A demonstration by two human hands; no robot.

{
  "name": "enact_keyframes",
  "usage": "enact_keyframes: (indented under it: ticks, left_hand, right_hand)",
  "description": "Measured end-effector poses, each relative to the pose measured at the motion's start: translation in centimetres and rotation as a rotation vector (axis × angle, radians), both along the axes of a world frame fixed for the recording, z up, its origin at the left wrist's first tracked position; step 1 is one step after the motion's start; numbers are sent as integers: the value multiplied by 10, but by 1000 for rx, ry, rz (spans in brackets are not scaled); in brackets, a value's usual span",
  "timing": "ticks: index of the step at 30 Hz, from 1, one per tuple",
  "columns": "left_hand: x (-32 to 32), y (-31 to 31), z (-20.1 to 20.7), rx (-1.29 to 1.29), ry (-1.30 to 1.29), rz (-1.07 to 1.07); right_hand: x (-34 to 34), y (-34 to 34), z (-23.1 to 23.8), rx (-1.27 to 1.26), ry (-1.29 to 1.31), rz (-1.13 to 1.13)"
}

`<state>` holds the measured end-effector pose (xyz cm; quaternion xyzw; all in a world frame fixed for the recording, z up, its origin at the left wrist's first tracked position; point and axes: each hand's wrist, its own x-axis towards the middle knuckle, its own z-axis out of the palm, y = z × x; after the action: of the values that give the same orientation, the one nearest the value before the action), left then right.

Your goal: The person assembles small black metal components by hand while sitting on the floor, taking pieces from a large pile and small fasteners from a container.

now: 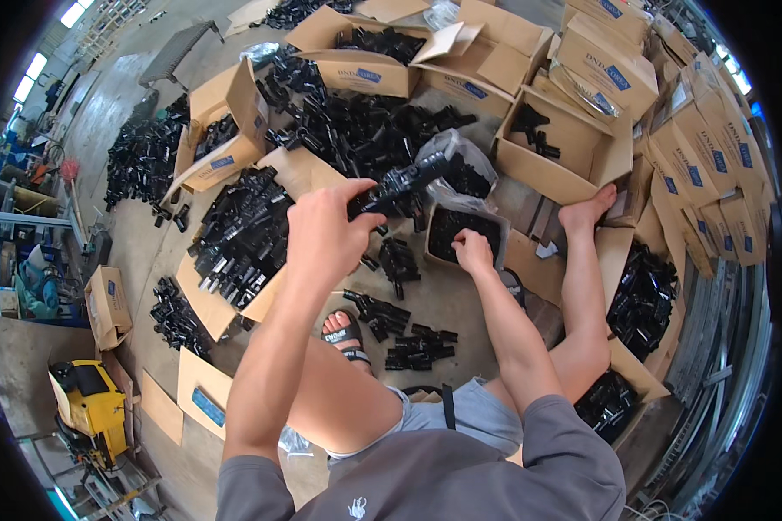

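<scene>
My left hand (328, 227) is closed round a long black plastic fitting (406, 182) with a tube-like body, raised in front of me. Below and to the right of it, my right hand (473, 251) dips into a small bin (430, 258) filled with small black pieces (454, 225). Its fingertips are drawn together among them, and what they pinch is too small to make out. A clear plastic bag (462, 156) with more black pieces stands behind the bin. Several black fittings (400, 260) lie on the floor between my hands and my feet.
A wide heap of black fittings (356, 126) spreads ahead, with another pile on flattened cardboard (243, 234) at left. Open cartons (565, 178) surround me, and stacked cartons (691, 161) line the right. A yellow machine (96, 404) stands at lower left; metal profiles (725, 382) lie far right.
</scene>
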<state>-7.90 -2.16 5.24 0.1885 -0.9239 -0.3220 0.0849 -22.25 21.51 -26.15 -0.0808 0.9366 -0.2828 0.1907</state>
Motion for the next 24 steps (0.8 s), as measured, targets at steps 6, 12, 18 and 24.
enact_keyframes:
  ticks: [6, 12, 18, 24]
  left_hand:
    - [-28, 1, -6, -7, 81, -134]
    - [-24, -7, -8, 23, 18, -165]
    - [-28, 2, -10, 24, 0, -187]
    - [-25, 8, -12, 22, -9, -207]
  right_hand:
    - [-9, -28, -21, 137, -30, 114]
    - [0, -53, 11, 298, -116, 83]
    - [4, -47, 17, 290, -72, 143]
    - [2, -48, 20, 361, -124, 194]
